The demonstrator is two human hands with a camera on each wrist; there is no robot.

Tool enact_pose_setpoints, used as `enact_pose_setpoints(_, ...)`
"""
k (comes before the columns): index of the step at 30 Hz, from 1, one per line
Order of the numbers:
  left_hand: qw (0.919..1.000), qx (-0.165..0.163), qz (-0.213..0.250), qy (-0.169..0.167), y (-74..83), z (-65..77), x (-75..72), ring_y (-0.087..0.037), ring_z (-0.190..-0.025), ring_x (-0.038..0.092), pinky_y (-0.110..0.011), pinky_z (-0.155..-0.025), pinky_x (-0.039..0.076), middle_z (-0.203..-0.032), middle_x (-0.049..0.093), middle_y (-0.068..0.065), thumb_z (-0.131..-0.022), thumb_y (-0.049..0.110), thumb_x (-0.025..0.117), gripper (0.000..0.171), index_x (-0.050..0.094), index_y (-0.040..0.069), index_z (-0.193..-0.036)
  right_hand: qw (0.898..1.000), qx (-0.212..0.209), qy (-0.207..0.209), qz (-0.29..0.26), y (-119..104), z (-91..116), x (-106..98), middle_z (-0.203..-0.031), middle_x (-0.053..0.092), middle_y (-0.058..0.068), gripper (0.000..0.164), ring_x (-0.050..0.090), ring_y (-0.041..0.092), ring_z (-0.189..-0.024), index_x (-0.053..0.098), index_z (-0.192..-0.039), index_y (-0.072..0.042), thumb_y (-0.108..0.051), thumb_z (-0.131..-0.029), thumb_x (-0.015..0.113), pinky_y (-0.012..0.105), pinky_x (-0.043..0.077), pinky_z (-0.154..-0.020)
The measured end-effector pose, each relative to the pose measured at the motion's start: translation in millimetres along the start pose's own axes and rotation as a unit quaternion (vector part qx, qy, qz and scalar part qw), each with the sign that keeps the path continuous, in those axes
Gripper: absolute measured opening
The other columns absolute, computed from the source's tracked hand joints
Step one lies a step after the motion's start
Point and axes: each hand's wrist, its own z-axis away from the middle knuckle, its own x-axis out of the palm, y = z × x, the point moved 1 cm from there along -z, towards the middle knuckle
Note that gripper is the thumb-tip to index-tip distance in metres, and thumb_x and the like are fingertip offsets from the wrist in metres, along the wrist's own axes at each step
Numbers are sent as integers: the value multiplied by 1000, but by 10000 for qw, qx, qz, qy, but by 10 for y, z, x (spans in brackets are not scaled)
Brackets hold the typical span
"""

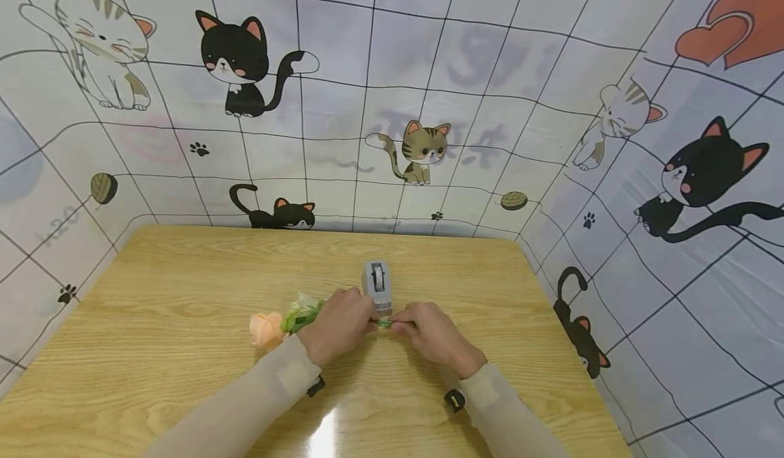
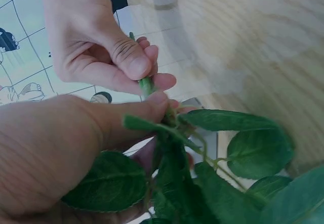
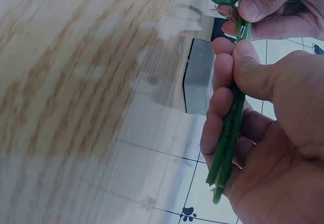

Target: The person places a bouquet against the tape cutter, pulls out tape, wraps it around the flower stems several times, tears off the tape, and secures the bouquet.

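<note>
A small bunch of flowers lies across both hands, its peach rose (image 1: 266,329) and whitish bloom (image 1: 304,303) pointing left in the head view. My left hand (image 1: 339,325) pinches the green stems (image 3: 226,143) just below the leaves (image 2: 258,153). Close beside it, my right hand (image 1: 435,335) grips the same stems lower down, thumb against fingers; the cut ends stick out past its fingers in the right wrist view. A shiny clear strip (image 3: 243,31) shows on the stems between the two thumbs. Directly beyond the hands stands a grey tape dispenser (image 1: 376,284).
The wooden table (image 1: 184,295) runs back to a wall cloth (image 1: 343,124) printed with cats and grid lines, which also closes in the left and right sides. Dark wrist devices (image 1: 454,400) sit under both sleeves.
</note>
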Motion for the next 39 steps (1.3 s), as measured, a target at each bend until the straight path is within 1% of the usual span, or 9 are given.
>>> enact_pose_setpoints(3,9995,-119,234,-198,4,-18,-35,-6,-53,54,-27,-53,44,-66,72,5,-95,25,83,19,84,15,-79,10000,4,74,60,0,7,-9,-98,80,-3,20,60,0,-72,85,-116,-21,-21,-102,71,21,51,-63)
enact_pose_setpoints(6,9979,-381,453,-259,11,-48,-93,-5,-48,45,-25,-49,39,-60,64,6,-102,30,75,31,79,13,-76,9997,-51,169,155,0,8,-12,-95,78,-4,19,56,1,-69,86,-115,-20,-19,-101,72,20,49,-60)
enact_pose_setpoints(9,9946,-702,730,-229,10,-93,-147,-6,-45,40,-23,-45,35,-56,53,5,-108,31,65,42,71,11,-72,9994,-112,263,203,4,7,-11,-92,77,-4,19,55,0,-67,85,-115,-17,-16,-100,74,20,47,-57)
enact_pose_setpoints(12,9899,-949,1019,-275,-2,-136,-186,-7,-45,39,-23,-45,33,-55,49,4,-110,29,62,44,70,9,-73,9991,-177,338,194,2,-1,-6,-92,77,-4,19,57,0,-69,85,-116,-15,-14,-99,75,20,49,-58)
enact_pose_setpoints(19,9800,-1095,1275,-1065,-59,-158,-108,-9,-52,45,-25,-51,36,-74,76,-5,-103,22,74,25,84,5,-90,9981,-243,546,151,7,-24,9,-94,78,-2,17,63,5,-77,86,-112,-13,-14,-97,77,21,53,-66)
enact_pose_setpoints(21,9791,-1072,1286,-1153,-86,-154,-56,-10,-54,46,-26,-53,37,-78,78,-6,-102,22,75,22,85,6,-91,9977,-262,602,147,12,-28,18,-95,79,-1,17,66,7,-80,86,-111,-13,-13,-97,78,21,55,-68)
enact_pose_setpoints(29,9881,-759,1131,-720,-112,-141,24,-8,-57,55,-26,-55,46,-85,81,-2,-96,18,82,12,87,9,-89,9957,-81,907,164,35,-41,61,-93,75,-7,17,64,7,-85,87,-109,-19,-16,-93,83,23,54,-72)
enact_pose_setpoints(35,9969,-325,684,-208,-110,-114,30,-3,-51,49,-23,-49,41,-74,79,0,-92,18,86,11,87,11,-83,9963,114,854,-48,32,-64,56,-97,77,-8,18,71,9,-92,87,-108,-21,-17,-91,85,28,60,-80)
enact_pose_setpoints(39,9997,-109,195,128,-107,-103,60,-5,-56,58,-27,-56,51,-73,79,2,-88,20,90,11,87,15,-79,9970,283,717,-90,19,-73,47,-100,77,-10,17,72,12,-99,86,-111,-24,-24,-94,84,37,62,-87)
